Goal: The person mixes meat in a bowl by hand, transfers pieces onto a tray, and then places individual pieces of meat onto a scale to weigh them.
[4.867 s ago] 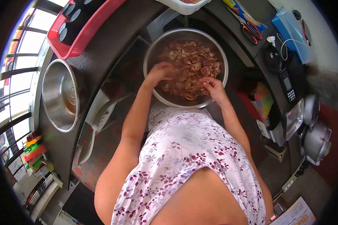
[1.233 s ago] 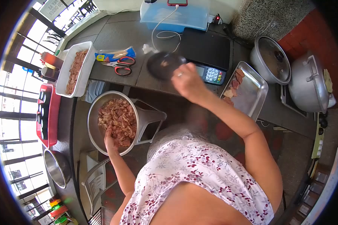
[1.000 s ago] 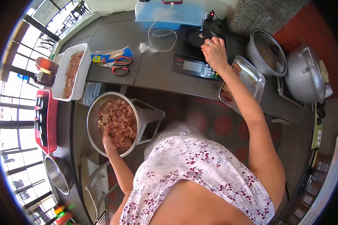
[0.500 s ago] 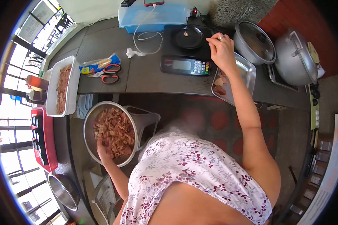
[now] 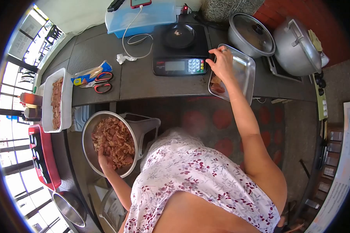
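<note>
Stainless-steel mixing bowl (image 5: 88, 155), lower left of the head view, is holding chopped meat (image 5: 116, 134) and appears to be resting on a pale plastic stool (image 5: 140, 130) just in front of the counter (image 5: 140, 83). The left hand (image 5: 106, 161) is reaching over the near rim, its fingers sinking into the meat; from my distant post I am unable to tell whether they are gripping any of it. The right hand (image 5: 221, 64) is hovering over the upper left side of the rectangular metal tray (image 5: 245, 72), near the digital scale (image 5: 175, 66); its thumb and forefinger are standing apart, and I am seeing nothing between them. Meat slices (image 5: 217, 86) are lying at the left side of that tray, while a small scrap (image 5: 177, 32) is sitting on the black plate (image 5: 186, 42) atop the scale. I am noting three hazards. The tray's near corner seems to be overhanging the counter edge, so the right forearm (image 5: 243, 112), by bumping it, could be tipping slices off. Fingers straying leftward could be jarring the plate. With the arms spreading so wide, uneven pressure from the left hand could be tilting the bowl and spilling its load.
</note>
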